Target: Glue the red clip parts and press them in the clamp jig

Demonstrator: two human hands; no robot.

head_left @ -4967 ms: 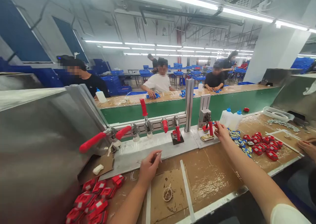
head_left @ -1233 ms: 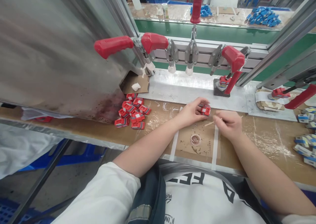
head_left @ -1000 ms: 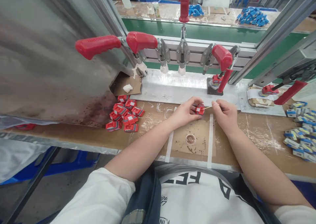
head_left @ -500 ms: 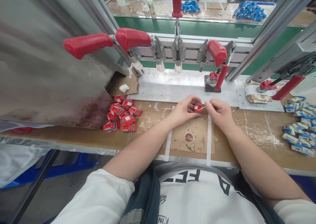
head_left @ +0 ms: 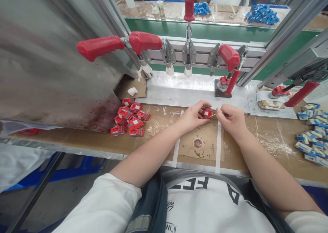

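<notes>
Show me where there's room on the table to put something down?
Bare brown tabletop lies between the right hand and the blue-and-white pieces. More lies between the pile of red plastic pieces and the left hand. It is crowded around the small round glue dish and under the red-handled clamps.

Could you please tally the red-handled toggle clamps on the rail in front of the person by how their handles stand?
Handle lying sideways: 2, the long left one and the short one beside it.
Handle upright: 1, the middle clamp.
Handle angled down: 1, the right clamp.
Total: 4 clamps on the rail; a fifth red handle is on a separate mount at far right.
</notes>
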